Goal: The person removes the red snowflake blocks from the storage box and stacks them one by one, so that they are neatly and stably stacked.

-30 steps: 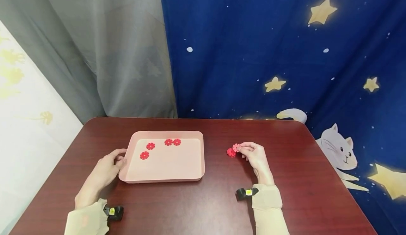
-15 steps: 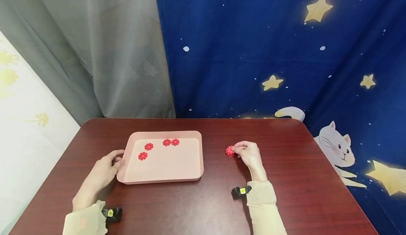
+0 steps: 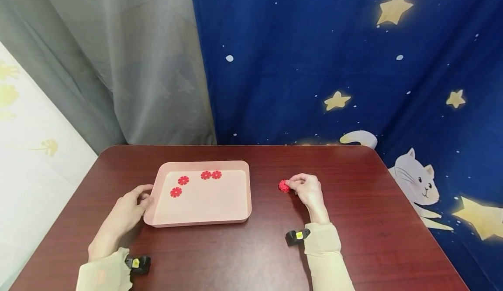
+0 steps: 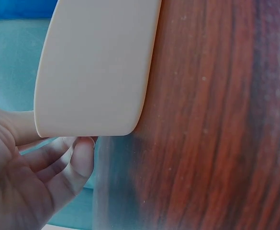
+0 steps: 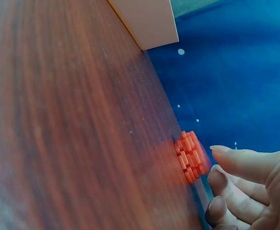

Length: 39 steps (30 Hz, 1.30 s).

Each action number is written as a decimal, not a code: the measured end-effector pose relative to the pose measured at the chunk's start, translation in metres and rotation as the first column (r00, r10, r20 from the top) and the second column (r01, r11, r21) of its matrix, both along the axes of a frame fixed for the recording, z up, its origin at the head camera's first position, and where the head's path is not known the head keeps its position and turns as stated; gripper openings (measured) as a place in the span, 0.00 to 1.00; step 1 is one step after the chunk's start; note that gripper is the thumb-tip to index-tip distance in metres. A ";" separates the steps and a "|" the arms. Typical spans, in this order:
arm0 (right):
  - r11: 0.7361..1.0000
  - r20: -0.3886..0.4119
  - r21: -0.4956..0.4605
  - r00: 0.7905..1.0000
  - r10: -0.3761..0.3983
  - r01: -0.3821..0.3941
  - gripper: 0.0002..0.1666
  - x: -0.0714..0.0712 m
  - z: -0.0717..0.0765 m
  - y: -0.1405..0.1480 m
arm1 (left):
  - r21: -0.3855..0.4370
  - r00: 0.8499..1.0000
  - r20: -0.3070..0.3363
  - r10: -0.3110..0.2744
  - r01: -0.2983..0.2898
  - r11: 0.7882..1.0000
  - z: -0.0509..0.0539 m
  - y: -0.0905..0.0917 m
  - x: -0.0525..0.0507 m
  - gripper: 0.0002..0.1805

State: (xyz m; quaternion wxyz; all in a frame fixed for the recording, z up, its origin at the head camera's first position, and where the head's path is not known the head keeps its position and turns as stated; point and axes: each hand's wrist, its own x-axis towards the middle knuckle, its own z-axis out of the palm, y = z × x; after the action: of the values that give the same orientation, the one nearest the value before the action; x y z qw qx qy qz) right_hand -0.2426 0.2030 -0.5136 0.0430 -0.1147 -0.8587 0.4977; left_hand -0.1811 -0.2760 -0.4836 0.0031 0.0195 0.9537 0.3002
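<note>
Against the left end of the pink tray (image 3: 200, 224), my left hand (image 3: 123, 214) rests with bent fingers. In the left wrist view, the hand (image 4: 29, 167) has one finger passing behind the tray's wall (image 4: 94, 72). Several red flower-shaped discs, among them one (image 3: 176, 192) at the left, lie flat inside the tray. To its right, a small stack of red discs (image 3: 283, 186) stands on the table, with my right hand's (image 3: 310, 193) fingertips at its right side. The right wrist view has thumb and fingers of the hand (image 5: 254, 187) apart beside the stack (image 5: 190, 158); exact contact is unclear.
The dark red wooden table (image 3: 220, 256) extends around the tray and both arms. Black wrist cameras (image 3: 294, 237) sit at both cuffs. Behind the far table edge hang a grey curtain (image 3: 157, 64) and a blue starry curtain (image 3: 275, 64).
The right hand has moved slightly left, and the lighter disc it pinched beside the stack has come onto the stack. The left hand has kept its place at the tray.
</note>
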 end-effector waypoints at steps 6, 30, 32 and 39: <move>1.000 -0.012 -0.001 1.000 -0.010 0.010 0.12 0.000 0.000 0.001 | 0.007 1.000 0.011 0.003 -0.003 1.000 0.000 0.000 0.000 0.21; 0.972 -0.205 0.075 0.950 0.234 -0.223 0.08 0.008 0.039 -0.031 | 0.022 1.000 0.003 0.003 -0.003 1.000 0.001 0.001 0.002 0.20; 0.962 -0.251 0.103 0.929 0.273 -0.255 0.07 0.007 0.046 -0.041 | 0.028 1.000 0.008 0.003 -0.004 1.000 0.001 0.001 0.002 0.20; 0.896 -0.310 0.236 0.844 0.437 -0.376 0.07 -0.010 0.078 -0.081 | 0.031 1.000 0.006 0.010 -0.010 0.999 0.003 0.001 0.001 0.20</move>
State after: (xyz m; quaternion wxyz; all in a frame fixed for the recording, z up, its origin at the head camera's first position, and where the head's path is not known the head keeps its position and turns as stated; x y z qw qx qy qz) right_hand -0.2526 0.1224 -0.4352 0.1001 0.1662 -0.8796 0.4344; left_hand -0.1796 -0.2747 -0.4808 0.0039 0.0140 0.9489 0.3152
